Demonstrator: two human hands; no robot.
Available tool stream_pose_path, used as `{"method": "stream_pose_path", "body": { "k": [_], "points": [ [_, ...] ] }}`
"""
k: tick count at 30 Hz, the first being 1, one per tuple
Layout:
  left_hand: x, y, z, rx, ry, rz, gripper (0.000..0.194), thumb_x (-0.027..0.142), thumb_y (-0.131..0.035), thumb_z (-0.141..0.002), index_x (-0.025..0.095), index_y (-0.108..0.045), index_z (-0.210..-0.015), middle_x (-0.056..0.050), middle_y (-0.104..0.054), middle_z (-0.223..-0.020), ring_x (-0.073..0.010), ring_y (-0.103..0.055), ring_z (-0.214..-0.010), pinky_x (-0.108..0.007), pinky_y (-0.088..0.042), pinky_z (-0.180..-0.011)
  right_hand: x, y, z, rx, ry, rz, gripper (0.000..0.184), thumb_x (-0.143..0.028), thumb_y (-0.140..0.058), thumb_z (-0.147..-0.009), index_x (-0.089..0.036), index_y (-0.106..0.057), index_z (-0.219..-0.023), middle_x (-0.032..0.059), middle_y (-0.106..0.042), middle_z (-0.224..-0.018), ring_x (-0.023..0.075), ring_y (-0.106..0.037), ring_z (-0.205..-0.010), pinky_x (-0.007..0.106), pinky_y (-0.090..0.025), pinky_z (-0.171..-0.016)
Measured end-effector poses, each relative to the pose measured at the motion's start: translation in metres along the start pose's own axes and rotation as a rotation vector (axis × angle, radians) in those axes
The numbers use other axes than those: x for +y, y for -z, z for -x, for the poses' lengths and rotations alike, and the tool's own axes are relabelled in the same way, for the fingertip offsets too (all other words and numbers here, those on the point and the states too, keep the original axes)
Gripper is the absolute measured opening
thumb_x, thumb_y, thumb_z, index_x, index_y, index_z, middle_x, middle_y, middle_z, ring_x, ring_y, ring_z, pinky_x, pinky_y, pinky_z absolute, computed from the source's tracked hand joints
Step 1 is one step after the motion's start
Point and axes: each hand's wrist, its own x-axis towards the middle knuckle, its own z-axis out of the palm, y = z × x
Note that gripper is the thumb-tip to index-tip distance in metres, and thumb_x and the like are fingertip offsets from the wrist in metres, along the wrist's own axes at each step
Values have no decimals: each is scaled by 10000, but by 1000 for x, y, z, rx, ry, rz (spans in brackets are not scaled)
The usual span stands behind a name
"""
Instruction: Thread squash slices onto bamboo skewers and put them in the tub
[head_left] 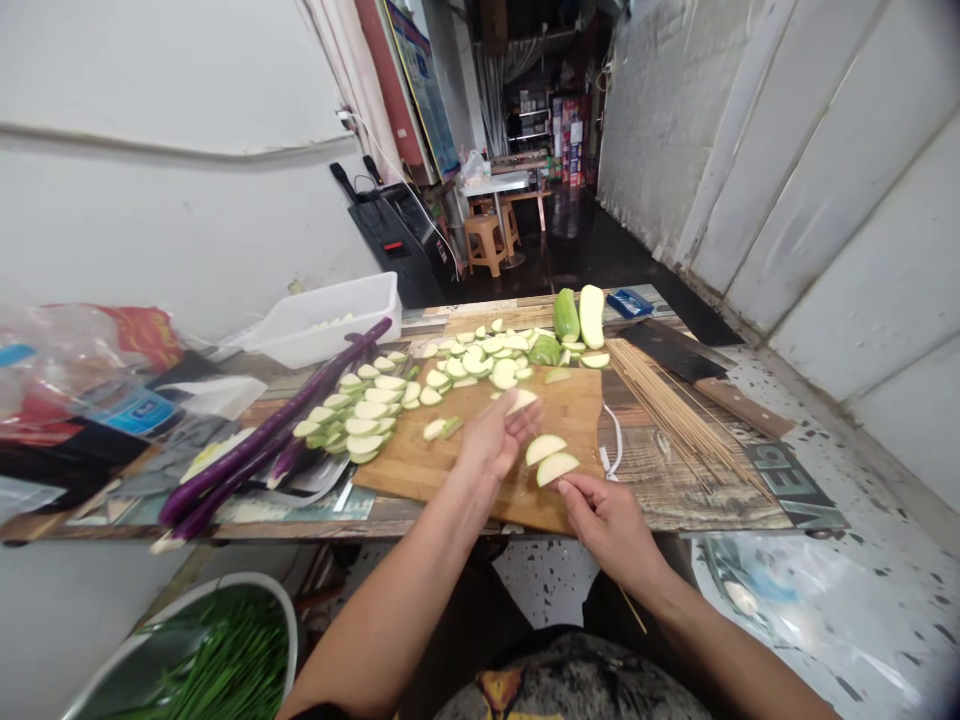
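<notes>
My right hand point(611, 520) is closed on a thin wooden skewer point(634, 612), whose tail sticks out below the palm. Two half-round zucchini slices point(557, 468) are threaded on it, just beyond my fingertips. Left of them, my left hand point(491, 438) holds a single zucchini slice point(523, 401) by the fingers, palm turned toward the skewer. Both hands are above the wooden cutting board point(409, 460). Many cut slices point(480, 352) lie along its far side, and skewers loaded with slices point(367, 412) are stacked at its left.
Long purple eggplants point(277, 430) lie at left before a white plastic bin point(330, 325). Zucchini halves point(591, 316) are at the back. Loose skewers point(667, 405) and a cleaver point(697, 365) lie at right. A metal basin of green chives point(225, 655) stands below left.
</notes>
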Motion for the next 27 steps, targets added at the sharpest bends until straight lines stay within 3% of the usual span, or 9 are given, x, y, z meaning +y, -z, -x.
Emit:
{"method": "stream_pose_path", "body": {
  "k": [18, 27],
  "points": [
    [-9, -6, 10, -2, 111, -23, 87, 141, -521, -819, 100, -559, -752, -100, -655, -731, -165, -647, -663, -303, -538, -683, -3, 1, -5, 43, 15, 5, 313, -330, -405, -859, -168, -518, -616, -33, -372, -520, 99, -365, -505, 201, -269, -445],
    [-24, -6, 20, -111, 51, -86, 107, 161, -534, -807, 94, -607, -768, -92, -662, -758, -137, -625, -647, -260, -527, -665, -3, 2, -11, 69, 31, 29, 300, -318, -413, -864, -155, -596, -692, -30, -454, -553, 105, -427, -534, 210, -317, -510]
  ]
}}
